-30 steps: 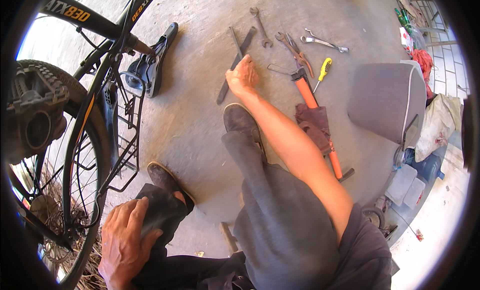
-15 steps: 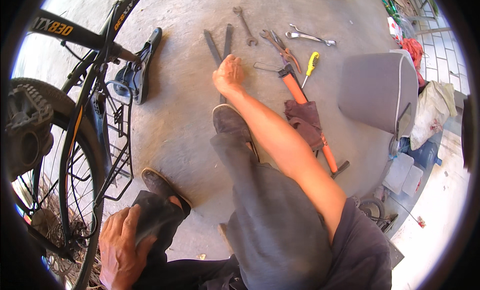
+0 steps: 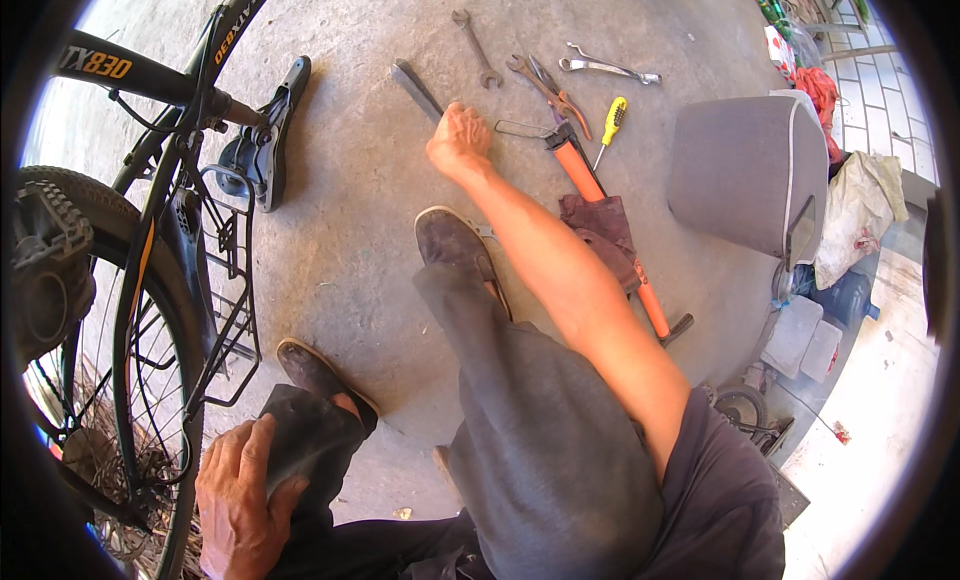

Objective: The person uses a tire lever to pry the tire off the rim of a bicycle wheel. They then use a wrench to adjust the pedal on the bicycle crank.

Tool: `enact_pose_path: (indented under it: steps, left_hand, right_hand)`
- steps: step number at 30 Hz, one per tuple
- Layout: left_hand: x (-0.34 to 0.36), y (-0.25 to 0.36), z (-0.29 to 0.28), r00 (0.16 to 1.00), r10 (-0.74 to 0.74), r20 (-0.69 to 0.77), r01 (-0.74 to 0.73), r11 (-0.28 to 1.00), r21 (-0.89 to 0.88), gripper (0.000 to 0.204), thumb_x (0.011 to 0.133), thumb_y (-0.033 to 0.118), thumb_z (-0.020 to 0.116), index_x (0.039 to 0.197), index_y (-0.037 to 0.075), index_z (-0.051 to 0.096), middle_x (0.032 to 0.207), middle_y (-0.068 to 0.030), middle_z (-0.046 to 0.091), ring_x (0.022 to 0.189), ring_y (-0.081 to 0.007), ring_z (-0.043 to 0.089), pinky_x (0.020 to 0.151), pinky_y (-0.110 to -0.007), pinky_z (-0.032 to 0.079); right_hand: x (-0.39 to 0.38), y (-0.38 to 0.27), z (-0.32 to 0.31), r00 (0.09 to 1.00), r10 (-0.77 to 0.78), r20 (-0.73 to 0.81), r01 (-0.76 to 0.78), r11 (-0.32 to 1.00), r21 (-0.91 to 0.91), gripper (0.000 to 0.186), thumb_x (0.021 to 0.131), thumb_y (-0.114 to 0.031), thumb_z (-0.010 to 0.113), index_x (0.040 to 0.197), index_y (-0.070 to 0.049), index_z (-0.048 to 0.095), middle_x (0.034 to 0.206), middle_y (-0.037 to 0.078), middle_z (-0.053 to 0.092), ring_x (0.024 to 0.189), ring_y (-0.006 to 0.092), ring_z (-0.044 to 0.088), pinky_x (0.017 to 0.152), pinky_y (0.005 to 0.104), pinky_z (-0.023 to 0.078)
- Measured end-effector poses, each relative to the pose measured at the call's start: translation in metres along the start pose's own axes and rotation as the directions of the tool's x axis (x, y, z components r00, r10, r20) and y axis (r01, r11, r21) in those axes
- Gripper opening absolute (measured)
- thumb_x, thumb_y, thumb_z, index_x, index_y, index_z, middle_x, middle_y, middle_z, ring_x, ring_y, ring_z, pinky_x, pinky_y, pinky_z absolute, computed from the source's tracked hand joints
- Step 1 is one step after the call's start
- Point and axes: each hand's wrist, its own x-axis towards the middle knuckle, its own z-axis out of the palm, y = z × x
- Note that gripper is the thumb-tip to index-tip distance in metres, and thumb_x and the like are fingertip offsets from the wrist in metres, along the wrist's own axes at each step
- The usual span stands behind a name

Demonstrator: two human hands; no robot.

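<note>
On the floor [image 3: 360, 160] beyond our shoe [image 3: 448, 242], the bar [image 3: 418, 90] pokes from under our right hand [image 3: 460, 140] — fingers curled, whether pinching it we cannot tell; our left hand [image 3: 240, 495], thumb apart, drapes a knee [image 3: 312, 435]; wrench [image 3: 476, 50], pliers [image 3: 573, 107], screwdriver [image 3: 614, 118] are laid out — what is left doesn't show.

bright daylight; soft shadows on grey concrete floor [image 3: 350, 270], flat white surface [image 3: 875, 410] at right glaring, edges bowed and blackened.

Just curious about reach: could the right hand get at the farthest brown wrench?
Probably yes: only bare floor shows between the right hand and the farthest brown wrench, though that hand seems busy with a dark bar.
</note>
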Motion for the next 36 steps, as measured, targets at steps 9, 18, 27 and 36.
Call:
enact_pose_path:
  steps: [9, 18, 27, 36]
  left_hand:
    - [0.0, 0.001, 0.002, 1.0, 0.016, 0.001, -0.016, 1.0, 0.021, 0.06, 0.072, 0.011, 0.069, 0.128, 0.001, 0.049, 0.12, -0.0208, 0.055, 0.111, -0.0379, 0.052, 0.095, -0.045, 0.039]
    - [0.003, 0.004, 0.002, 1.0, -0.018, 0.002, 0.017, 1.0, 0.021, 0.062, 0.071, 0.009, 0.07, 0.129, 0.002, 0.05, 0.12, -0.02, 0.055, 0.11, -0.0366, 0.052, 0.095, -0.044, 0.039]
    - [0.007, 0.003, 0.002, 1.0, -0.02, 0.009, 0.02, 1.0, 0.025, 0.063, 0.069, 0.008, 0.071, 0.128, 0.002, 0.05, 0.118, -0.0196, 0.056, 0.108, -0.0366, 0.053, 0.094, -0.044, 0.04]
    - [0.011, 0.007, 0.0, 1.0, 0.013, 0.001, -0.013, 0.999, 0.039, 0.059, 0.072, 0.013, 0.069, 0.127, 0.001, 0.051, 0.117, -0.0196, 0.056, 0.107, -0.0371, 0.053, 0.093, -0.045, 0.04]
  right_hand:
    - [-0.002, 0.002, -0.002, 0.999, -0.001, 0.043, 0.003, 0.999, -0.05, 0.037, 0.077, -0.014, 0.063, 0.108, 0.004, 0.052, 0.11, 0.024, 0.056, 0.101, 0.0335, 0.06, 0.085, 0.0364, 0.051]
    - [0.001, 0.003, -0.01, 0.996, -0.008, 0.09, 0.005, 0.999, 0.04, 0.034, 0.077, -0.012, 0.058, 0.107, 0.004, 0.054, 0.113, 0.025, 0.057, 0.104, 0.0365, 0.06, 0.087, 0.0411, 0.05]
    - [-0.001, 0.012, 0.002, 0.988, -0.149, 0.041, 0.144, 0.983, 0.112, 0.033, 0.075, -0.014, 0.057, 0.102, 0.005, 0.059, 0.094, 0.024, 0.064, 0.097, 0.037, 0.063, 0.083, 0.0423, 0.051]
    - [-0.002, 0.007, -0.041, 0.887, -0.055, 0.458, -0.296, 0.694, 0.657, 0.038, 0.071, -0.016, 0.058, 0.102, 0.005, 0.06, 0.074, 0.019, 0.065, 0.068, 0.0302, 0.067, 0.068, 0.039, 0.053]
